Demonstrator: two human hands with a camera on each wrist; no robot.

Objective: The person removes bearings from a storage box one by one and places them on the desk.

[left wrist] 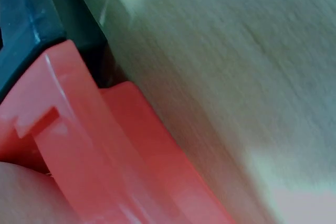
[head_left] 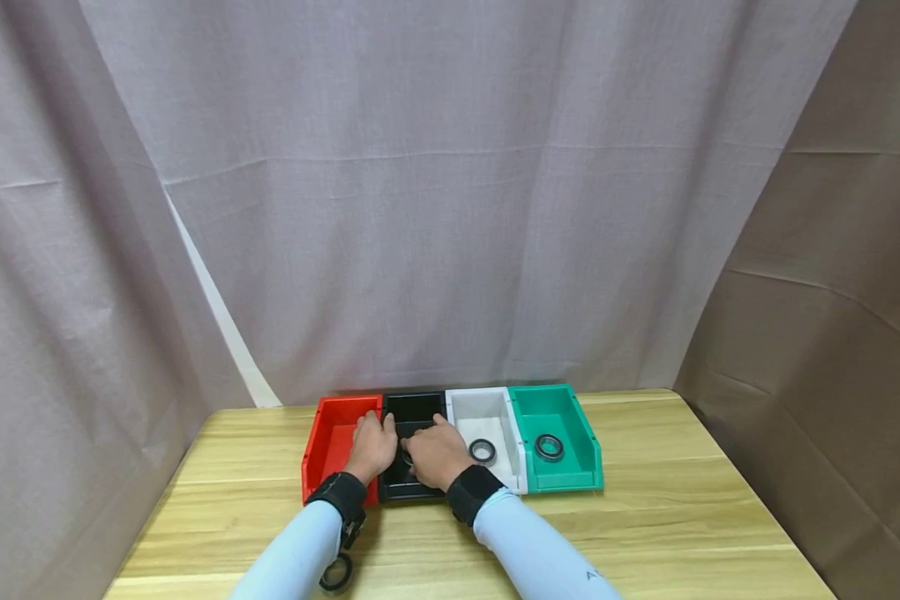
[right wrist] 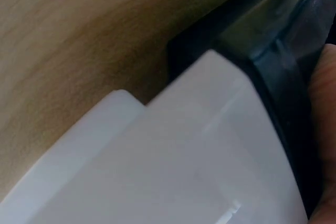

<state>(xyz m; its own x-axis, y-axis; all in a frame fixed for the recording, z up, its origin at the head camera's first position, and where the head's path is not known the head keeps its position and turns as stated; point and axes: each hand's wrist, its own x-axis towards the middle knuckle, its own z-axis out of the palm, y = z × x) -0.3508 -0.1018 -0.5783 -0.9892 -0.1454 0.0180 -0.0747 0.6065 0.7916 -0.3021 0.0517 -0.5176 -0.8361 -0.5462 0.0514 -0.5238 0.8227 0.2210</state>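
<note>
My right hand point(head_left: 437, 454) reaches into the black bin point(head_left: 414, 407), its thumb and fingers at a dark ring bearing point(head_left: 407, 457) that is mostly hidden. At the wall between the red bin point(head_left: 339, 425) and the black bin, my left hand point(head_left: 372, 450) reaches down from above; its fingertips are partly hidden. One ring bearing point(head_left: 482, 452) lies in the white bin point(head_left: 461, 406) and another bearing point(head_left: 549, 447) in the green bin point(head_left: 562, 482). Only a bit of skin shows in each wrist view, beside the bin walls.
The bins stand side by side near the back of the wooden table point(head_left: 675, 517). Another ring bearing point(head_left: 337, 572) lies on the table by the left forearm. Grey curtains point(head_left: 450, 208) hang behind and on both sides.
</note>
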